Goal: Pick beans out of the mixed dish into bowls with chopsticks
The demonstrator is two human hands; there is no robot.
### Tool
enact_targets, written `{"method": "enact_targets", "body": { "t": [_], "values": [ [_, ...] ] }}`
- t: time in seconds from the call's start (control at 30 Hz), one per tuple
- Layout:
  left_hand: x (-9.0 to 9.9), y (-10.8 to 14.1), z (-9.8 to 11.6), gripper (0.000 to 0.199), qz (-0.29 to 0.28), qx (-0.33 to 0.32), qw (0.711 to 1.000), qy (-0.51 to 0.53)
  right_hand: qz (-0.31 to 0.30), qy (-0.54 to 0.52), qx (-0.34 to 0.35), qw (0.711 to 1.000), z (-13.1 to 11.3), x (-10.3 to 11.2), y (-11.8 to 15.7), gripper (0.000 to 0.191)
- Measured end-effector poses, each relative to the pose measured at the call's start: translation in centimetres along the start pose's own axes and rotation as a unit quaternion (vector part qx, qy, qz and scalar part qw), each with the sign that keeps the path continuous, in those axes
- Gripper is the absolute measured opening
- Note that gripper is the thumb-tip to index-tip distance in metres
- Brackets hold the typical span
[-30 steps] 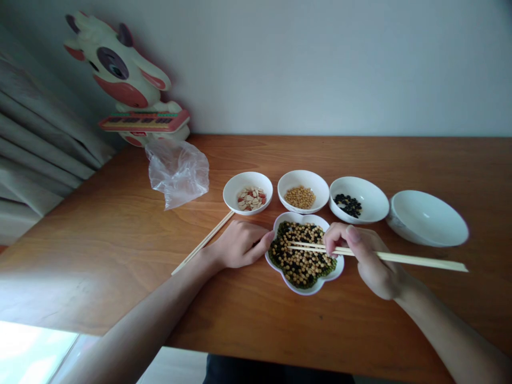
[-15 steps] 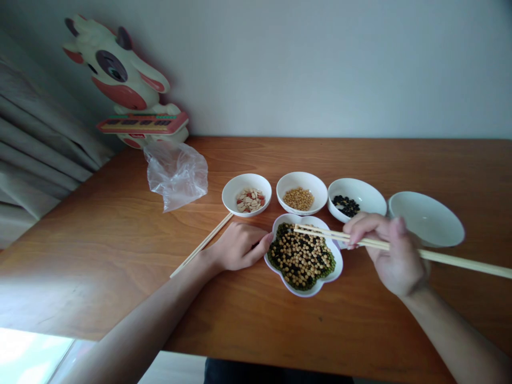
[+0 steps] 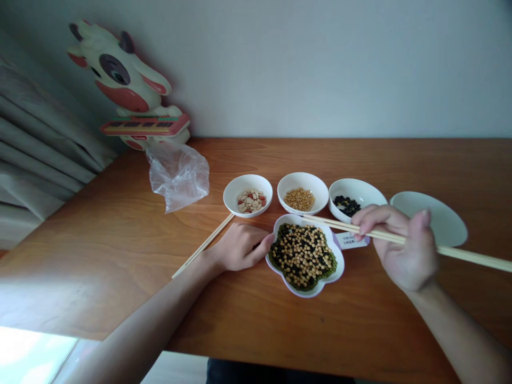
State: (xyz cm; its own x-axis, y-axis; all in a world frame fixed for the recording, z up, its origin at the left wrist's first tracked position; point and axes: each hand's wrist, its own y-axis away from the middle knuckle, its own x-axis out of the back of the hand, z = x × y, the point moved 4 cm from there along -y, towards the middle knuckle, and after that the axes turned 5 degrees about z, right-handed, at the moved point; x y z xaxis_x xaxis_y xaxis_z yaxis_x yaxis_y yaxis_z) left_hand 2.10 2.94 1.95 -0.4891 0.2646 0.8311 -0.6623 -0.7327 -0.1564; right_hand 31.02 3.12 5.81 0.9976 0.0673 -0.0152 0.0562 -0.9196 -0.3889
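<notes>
A flower-shaped bowl point(image 3: 339, 261) with a lilac edge holds mixed green, black and yellow beans. My left hand point(image 3: 246, 246) lies on the table at its left side, fingers curled and thumb against the rim. In my right hand point(image 3: 400, 246) is a pair of pale chopsticks point(image 3: 384, 235), held close together. Their tips are over the bowl's far rim, just in front of the bowl of yellow beans point(image 3: 300, 199); whether they grip anything is too small to tell. Right of that stands a white bowl with black beans point(image 3: 347, 206).
A white bowl of flat pale seeds point(image 3: 252, 201) stands at the left of the row, another white bowl point(image 3: 444, 221) at the right, partly behind my hand. Spare chopsticks point(image 3: 206, 242) lie by my left forearm. Further back are a plastic bag point(image 3: 180, 178) and a cow-shaped toy keyboard point(image 3: 140, 96).
My right hand has risen slightly and moved right. The chopstick tips have shifted from above the beans to the bowl's far rim, uncovering a white label. My left hand stays at the rim.
</notes>
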Motion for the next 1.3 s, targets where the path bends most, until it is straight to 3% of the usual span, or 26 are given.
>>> {"method": "enact_targets", "body": {
  "t": [0.1,0.2,0.4,0.7,1.07,1.17,1.3],
  "values": [
    [0.1,-0.1,0.0,0.048,0.001,0.004,1.000,-0.002,-0.119,0.044,-0.011,0.992,0.2,-1.4,1.0,0.067],
    [0.2,-0.1,0.1,0.048,0.002,0.005,1.000,-0.001,-0.187,0.096,-0.021,0.977,0.7,-2.4,1.9,0.063],
    [0.2,-0.1,0.1,0.047,0.004,-0.001,1.000,0.000,-0.212,0.137,-0.044,0.967,1.3,-2.9,2.5,0.059],
    [0.1,-0.1,0.1,0.047,0.008,-0.006,1.000,-0.001,-0.215,0.138,-0.028,0.966,1.0,-3.1,2.4,0.053],
    [0.1,0.0,0.1,0.048,0.003,-0.002,1.000,0.002,-0.163,0.094,0.001,0.982,1.0,-2.7,2.3,0.054],
    [0.1,0.0,0.1,0.049,0.003,-0.001,1.000,0.002,-0.094,0.058,0.035,0.993,0.4,-2.0,2.2,0.060],
    [0.0,0.0,0.0,0.048,0.007,-0.006,1.000,0.003,0.059,0.001,0.107,0.993,0.0,-0.1,1.6,0.066]
  ]
}}
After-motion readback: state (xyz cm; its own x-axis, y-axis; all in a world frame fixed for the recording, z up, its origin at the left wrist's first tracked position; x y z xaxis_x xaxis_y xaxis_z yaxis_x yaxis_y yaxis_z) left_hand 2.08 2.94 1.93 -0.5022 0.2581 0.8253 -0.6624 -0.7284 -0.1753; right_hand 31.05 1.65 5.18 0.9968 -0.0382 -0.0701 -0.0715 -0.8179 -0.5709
